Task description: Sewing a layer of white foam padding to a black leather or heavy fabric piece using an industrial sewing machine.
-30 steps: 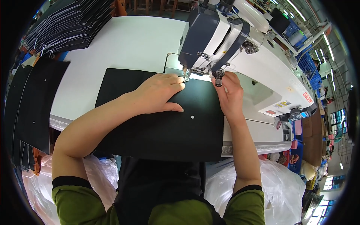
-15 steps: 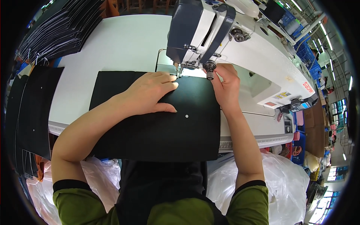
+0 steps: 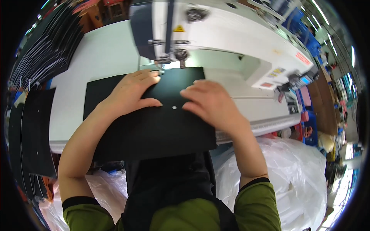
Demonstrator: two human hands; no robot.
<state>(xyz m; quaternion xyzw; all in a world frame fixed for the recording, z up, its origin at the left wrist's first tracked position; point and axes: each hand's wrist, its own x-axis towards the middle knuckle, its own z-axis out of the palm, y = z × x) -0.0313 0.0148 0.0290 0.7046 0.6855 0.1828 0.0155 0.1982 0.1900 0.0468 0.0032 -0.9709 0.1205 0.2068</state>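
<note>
A black rectangular panel (image 3: 150,134) with a small white round spot lies on the machine table, its far edge at the presser foot (image 3: 160,71) of a white and dark-blue sewing machine (image 3: 231,30). My left hand (image 3: 133,92) rests flat on the panel's left half. Its fingertips are close beside the presser foot and its thumb is stretched out toward the white spot. Over the panel's right side is my right hand (image 3: 214,102), somewhat blurred, with fingers and thumb apart and nothing between them. Whether its fingertips touch the panel is unclear.
Stacked black panels (image 3: 46,46) stand at the far left, with more black pieces (image 3: 36,131) hanging nearer at the table's left edge. A control panel with a small screen (image 3: 304,80) is on the machine's right end. Clear plastic bags (image 3: 277,177) bulge below the table's front edge.
My right hand has let go of the panel's far right corner and come nearer, fingers spread over the panel. The left hand keeps its place on the panel. The whole view has shifted.
</note>
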